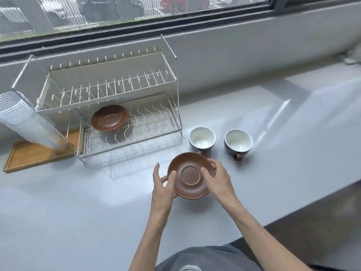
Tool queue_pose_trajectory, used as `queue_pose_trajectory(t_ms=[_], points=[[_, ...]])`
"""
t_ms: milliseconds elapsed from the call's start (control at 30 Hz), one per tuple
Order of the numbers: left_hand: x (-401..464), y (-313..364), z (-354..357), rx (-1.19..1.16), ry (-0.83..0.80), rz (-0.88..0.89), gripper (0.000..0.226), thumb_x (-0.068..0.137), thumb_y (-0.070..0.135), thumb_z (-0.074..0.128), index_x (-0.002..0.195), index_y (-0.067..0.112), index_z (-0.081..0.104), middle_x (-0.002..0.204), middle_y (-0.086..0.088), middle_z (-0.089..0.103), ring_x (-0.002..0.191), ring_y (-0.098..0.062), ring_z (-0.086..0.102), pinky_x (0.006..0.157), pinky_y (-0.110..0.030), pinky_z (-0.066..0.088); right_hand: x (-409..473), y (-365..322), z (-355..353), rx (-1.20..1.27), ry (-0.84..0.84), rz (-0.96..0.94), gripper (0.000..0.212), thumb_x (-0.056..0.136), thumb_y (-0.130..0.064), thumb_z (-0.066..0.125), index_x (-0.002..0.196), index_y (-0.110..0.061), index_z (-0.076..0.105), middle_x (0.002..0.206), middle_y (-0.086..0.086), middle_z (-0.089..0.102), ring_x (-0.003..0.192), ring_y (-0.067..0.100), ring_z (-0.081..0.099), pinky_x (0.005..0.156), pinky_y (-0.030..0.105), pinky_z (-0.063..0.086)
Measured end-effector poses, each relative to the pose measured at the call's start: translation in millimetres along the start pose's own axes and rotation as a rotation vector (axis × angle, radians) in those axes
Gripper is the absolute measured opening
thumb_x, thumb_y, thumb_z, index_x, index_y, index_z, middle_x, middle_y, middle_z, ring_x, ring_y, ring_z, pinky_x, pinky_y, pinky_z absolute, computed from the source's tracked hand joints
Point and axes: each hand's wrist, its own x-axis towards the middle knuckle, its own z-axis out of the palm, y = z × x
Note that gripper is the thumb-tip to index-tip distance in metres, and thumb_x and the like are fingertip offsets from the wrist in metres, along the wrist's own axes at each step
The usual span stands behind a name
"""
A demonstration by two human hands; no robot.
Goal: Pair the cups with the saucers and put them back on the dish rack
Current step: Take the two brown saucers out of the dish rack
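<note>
I hold a brown saucer (190, 176) between both hands above the grey counter (78, 212), in front of the dish rack (109, 106). My left hand (164, 189) grips its left rim, thumb lying on the upper face and fingers curled beneath. My right hand (219, 180) clasps the right rim, thumb on top near the raised centre ring and fingertips wrapped round the far edge. The saucer is tilted a little toward me; I cannot tell whether its near edge touches the counter.

Dish rack: two tiers, wire. The upper tier holds a pale tray with upright pegs, and I see no crockery in it. The lower tier holds one second brown saucer (109, 117), leaning back among the wavy wires at the left part of the shelf.

Two cups stand upright on the counter just to the right of the rack, apart from each other. The left cup (202, 140) is just behind the saucer I hold. The right cup (238, 143) has a brown handle pointing toward me. Both have dark outsides and white insides, with nothing visible in them.

At the rack's left, a stack of clear plastic cups (25, 122) leans over a wooden tray (29, 155) that lies on the counter.
</note>
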Motion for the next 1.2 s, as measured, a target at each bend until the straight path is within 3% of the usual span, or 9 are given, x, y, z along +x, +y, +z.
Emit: queue_pose_trajectory(t_ms=[133, 367, 533, 700, 933, 1067, 1200], points=[[-5.8, -4.2, 29.3, 0.038, -0.101, -0.034, 0.070, 0.096, 0.048, 0.057, 0.153, 0.046, 0.018, 0.130, 0.002, 0.059, 0.087, -0.002, 0.071, 0.095, -0.043, 0.057, -10.4, 27.7, -24.7, 0.036, 0.088, 0.067, 0.040, 0.091, -0.034, 0.062, 0.129, -0.024, 0.056, 0.123, -0.002, 0.062, 0.119, 0.015, 0.056, 0.096, 0.028, 0.043], [-16.6, -16.9, 80.3, 0.064, -0.236, -0.125, 0.070, 0.096, 0.048, 0.057, 0.154, 0.043, 0.018, 0.136, 0.000, 0.054, 0.111, -0.020, 0.065, 0.093, -0.040, 0.057, -21.7, 62.3, -65.2, 0.044, 0.186, 0.177, 0.040, 0.095, -0.033, 0.059, 0.133, -0.023, 0.052, 0.128, 0.000, 0.057, 0.127, 0.018, 0.050, 0.096, 0.025, 0.037], [-23.3, -15.4, 106.3, 0.077, -0.286, -0.177, 0.071, 0.097, 0.048, 0.057, 0.155, 0.041, 0.017, 0.136, 0.001, 0.053, 0.113, -0.017, 0.064, 0.091, -0.036, 0.057, -19.4, 79.2, -87.6, 0.025, 0.221, 0.246, 0.041, 0.095, -0.034, 0.058, 0.134, -0.022, 0.052, 0.133, 0.003, 0.056, 0.129, 0.021, 0.051, 0.096, 0.028, 0.039], [-20.1, -12.0, 117.0, 0.071, -0.292, -0.193, 0.067, 0.097, 0.048, 0.056, 0.153, 0.043, 0.020, 0.134, 0.004, 0.051, 0.109, 0.000, 0.057, 0.100, -0.043, 0.053, -14.6, 85.5, -92.5, 0.032, 0.224, 0.261, 0.043, 0.096, -0.034, 0.059, 0.136, -0.020, 0.051, 0.137, 0.005, 0.055, 0.131, 0.022, 0.050, 0.102, 0.032, 0.039], [-16.4, -11.1, 123.8, 0.098, -0.298, -0.221, 0.069, 0.094, 0.051, 0.057, 0.152, 0.046, 0.020, 0.138, 0.003, 0.050, 0.122, -0.015, 0.055, 0.105, -0.047, 0.049, -10.1, 87.1, -93.9, 0.010, 0.209, 0.259, 0.042, 0.096, -0.034, 0.058, 0.136, -0.020, 0.050, 0.136, 0.004, 0.056, 0.131, 0.021, 0.049, 0.102, 0.032, 0.039], [-16.3, -10.1, 123.0, 0.135, -0.330, -0.220, 0.082, 0.079, 0.066, 0.056, 0.152, 0.045, 0.024, 0.147, 0.003, 0.045, 0.136, -0.016, 0.046, 0.112, -0.048, 0.042, -6.8, 88.1, -94.1, -0.040, 0.196, 0.245, 0.044, 0.097, -0.033, 0.057, 0.138, -0.018, 0.049, 0.137, 0.007, 0.054, 0.131, 0.023, 0.048, 0.104, 0.033, 0.038], [-12.1, -8.8, 117.1, 0.255, -0.359, -0.185, 0.074, 0.080, 0.065, 0.054, 0.148, 0.038, 0.037, 0.146, 0.003, 0.050, 0.132, -0.017, 0.051, 0.110, -0.045, 0.044, -5.9, 89.5, -92.8, -0.205, 0.140, 0.216, 0.049, 0.097, -0.034, 0.055, 0.143, -0.016, 0.045, 0.143, 0.010, 0.048, 0.134, 0.026, 0.045, 0.109, 0.036, 0.036]])
